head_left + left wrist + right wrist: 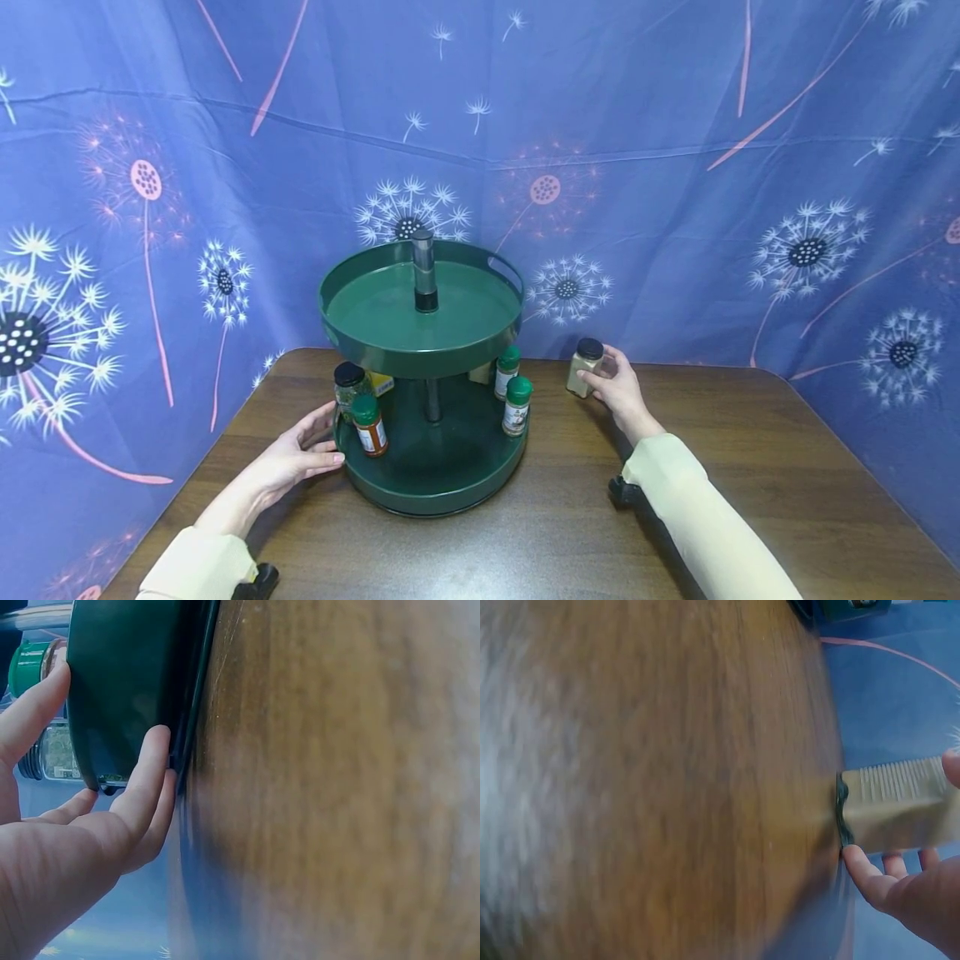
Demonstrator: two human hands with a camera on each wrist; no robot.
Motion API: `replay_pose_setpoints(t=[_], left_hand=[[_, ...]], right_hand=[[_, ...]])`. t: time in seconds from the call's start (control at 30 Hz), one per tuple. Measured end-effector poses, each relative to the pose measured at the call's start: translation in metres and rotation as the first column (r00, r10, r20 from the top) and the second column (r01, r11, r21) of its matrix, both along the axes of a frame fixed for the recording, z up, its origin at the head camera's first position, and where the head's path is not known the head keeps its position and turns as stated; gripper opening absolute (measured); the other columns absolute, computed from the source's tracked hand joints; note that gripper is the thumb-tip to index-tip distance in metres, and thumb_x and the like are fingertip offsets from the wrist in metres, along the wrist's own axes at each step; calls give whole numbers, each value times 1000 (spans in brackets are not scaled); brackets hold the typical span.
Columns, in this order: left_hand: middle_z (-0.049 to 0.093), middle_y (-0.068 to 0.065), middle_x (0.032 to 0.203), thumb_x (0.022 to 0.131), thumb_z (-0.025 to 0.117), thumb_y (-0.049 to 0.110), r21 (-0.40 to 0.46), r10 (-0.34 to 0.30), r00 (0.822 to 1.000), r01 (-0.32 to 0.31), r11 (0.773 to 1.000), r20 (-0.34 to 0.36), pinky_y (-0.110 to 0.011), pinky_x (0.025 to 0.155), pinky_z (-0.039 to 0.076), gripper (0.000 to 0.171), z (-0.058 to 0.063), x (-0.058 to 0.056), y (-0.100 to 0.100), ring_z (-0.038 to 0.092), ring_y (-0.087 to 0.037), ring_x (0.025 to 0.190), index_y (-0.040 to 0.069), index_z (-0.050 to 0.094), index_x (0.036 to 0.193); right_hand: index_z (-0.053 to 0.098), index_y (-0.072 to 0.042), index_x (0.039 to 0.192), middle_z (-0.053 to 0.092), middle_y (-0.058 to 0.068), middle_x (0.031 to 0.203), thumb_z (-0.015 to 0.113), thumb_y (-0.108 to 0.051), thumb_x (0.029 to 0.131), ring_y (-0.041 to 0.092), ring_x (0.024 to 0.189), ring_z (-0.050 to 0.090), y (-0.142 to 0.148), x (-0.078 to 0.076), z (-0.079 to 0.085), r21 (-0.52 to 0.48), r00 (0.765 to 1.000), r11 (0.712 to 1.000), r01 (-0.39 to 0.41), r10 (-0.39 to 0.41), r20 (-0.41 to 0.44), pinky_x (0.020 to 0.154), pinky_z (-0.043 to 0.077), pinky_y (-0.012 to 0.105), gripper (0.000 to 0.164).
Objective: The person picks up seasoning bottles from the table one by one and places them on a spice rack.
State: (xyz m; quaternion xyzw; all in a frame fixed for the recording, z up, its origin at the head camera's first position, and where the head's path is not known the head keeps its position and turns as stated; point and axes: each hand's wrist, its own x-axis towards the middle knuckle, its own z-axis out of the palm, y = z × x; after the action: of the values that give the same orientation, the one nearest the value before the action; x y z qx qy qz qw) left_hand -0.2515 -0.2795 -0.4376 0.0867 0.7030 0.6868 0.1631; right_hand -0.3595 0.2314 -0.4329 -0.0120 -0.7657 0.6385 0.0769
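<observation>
My left hand (302, 454) rests its extended fingers against the outer wall of the lower tier of a green two-tier turntable (431, 492). In the left wrist view the thumb lies at the rim and the fingertips (156, 739) touch the side near the base. Just inside that edge stand a black-lidded jar of green herbs (351, 390) and a green-capped jar of red spice (371, 429). To the right of the turntable, my right hand (618, 392) grips a black-lidded spice jar (581, 375) with pale contents, upright and close over the table; its ribbed side (896, 782) shows in the right wrist view.
Two green-capped jars (516, 408) stand at the lower tier's right edge. Behind the pole (432, 404) a yellow-labelled item (381, 382) is partly hidden by the upper tier (375, 321). Blue dandelion-print fabric (675, 208) hangs around the wooden table (750, 467).
</observation>
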Motion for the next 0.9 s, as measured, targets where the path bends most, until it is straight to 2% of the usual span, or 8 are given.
replay_pose_setpoints(t=[0.3, 0.53, 0.73, 0.9], left_hand=[[5, -25, 153, 85, 66, 0, 3, 1, 1000, -1, 1000, 1, -35, 93, 50, 93, -1, -1, -1, 27, -46, 133, 8, 2, 152], [3, -26, 154, 86, 66, 1, -10, -14, 1000, 14, 1000, -6, -33, 93, 50, 93, 0, -1, -1, 28, -44, 133, 7, 0, 152], [2, -27, 154, 86, 65, 0, 1, -14, 1000, 14, 1000, -8, -33, 93, 50, 92, 0, 0, -1, 28, -45, 133, 7, 0, 152], [2, -28, 153, 86, 65, 1, 13, -19, 1000, 20, 1000, -11, -35, 93, 50, 92, 1, 0, -1, 28, -47, 133, 7, 0, 152]], right_hand=[[28, -8, 145, 40, 20, 140, 65, -6, 87, 35, 122, 46, -5, -2, -2, -27, 998, 998, 59, -59, 9, 88, 49, 50, 69], [32, -7, 143, 43, 20, 132, 67, -7, 86, 29, 114, 50, -5, -4, -2, -15, 996, 996, 93, -93, -1, 84, 52, 47, 67], [31, -6, 143, 43, 22, 136, 66, -7, 86, 33, 117, 49, -6, -1, -2, -16, 997, 996, 83, -83, -4, 85, 51, 50, 67], [31, -6, 143, 44, 22, 137, 67, -8, 86, 35, 118, 49, -5, 4, 0, 17, 998, 998, 68, -68, -4, 82, 53, 48, 68]])
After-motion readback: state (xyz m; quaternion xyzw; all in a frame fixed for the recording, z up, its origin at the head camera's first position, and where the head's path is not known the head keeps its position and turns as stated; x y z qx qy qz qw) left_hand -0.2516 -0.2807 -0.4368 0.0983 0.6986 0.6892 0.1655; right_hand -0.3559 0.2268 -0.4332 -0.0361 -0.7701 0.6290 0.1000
